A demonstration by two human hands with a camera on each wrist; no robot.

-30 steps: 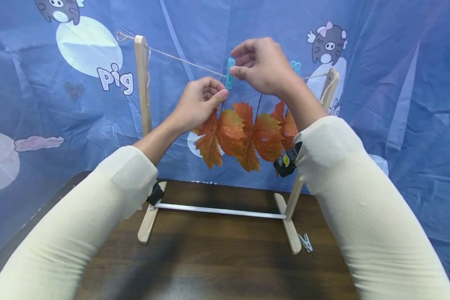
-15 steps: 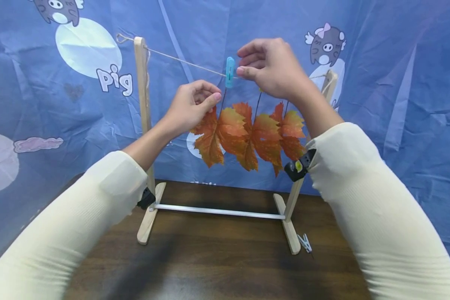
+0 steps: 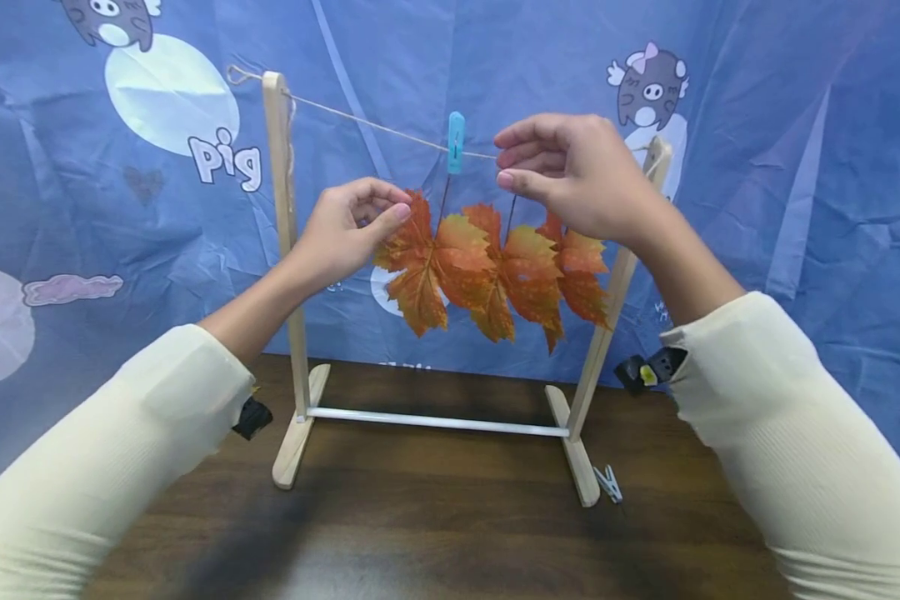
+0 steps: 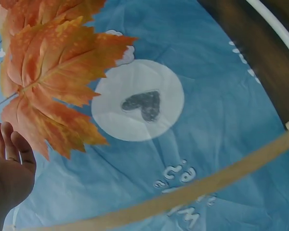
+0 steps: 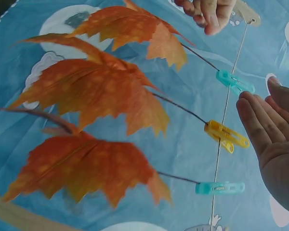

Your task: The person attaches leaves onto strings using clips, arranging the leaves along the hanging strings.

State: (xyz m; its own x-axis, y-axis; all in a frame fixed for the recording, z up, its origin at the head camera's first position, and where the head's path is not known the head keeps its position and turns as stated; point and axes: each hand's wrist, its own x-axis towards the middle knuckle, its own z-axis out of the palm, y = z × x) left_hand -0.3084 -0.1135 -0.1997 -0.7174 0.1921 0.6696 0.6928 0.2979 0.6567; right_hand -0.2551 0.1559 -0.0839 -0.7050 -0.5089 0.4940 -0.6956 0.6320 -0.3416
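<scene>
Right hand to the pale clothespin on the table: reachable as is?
Likely yes: the right hand looks empty, and the pale clothespin lies beside the stand's foot with nothing visible on top of it.

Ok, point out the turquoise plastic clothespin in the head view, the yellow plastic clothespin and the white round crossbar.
Turquoise plastic clothespin (image 3: 456, 145): head view, its middle.
Yellow plastic clothespin (image 5: 224, 132): right wrist view, its body.
White round crossbar (image 3: 438, 422): head view, mid-length.

Orange leaves (image 3: 429, 271) tinged yellow, turquoise clips (image 3: 456, 143), yellow clip (image 5: 226, 134), beige string (image 3: 375, 127), pale posts (image 3: 278, 167), white rod (image 3: 435, 422), brown grained tabletop (image 3: 420, 517), blue backdrop (image 3: 397, 50) printed with grey pigs (image 3: 651, 90), cream sleeves (image 3: 112, 442)
</scene>
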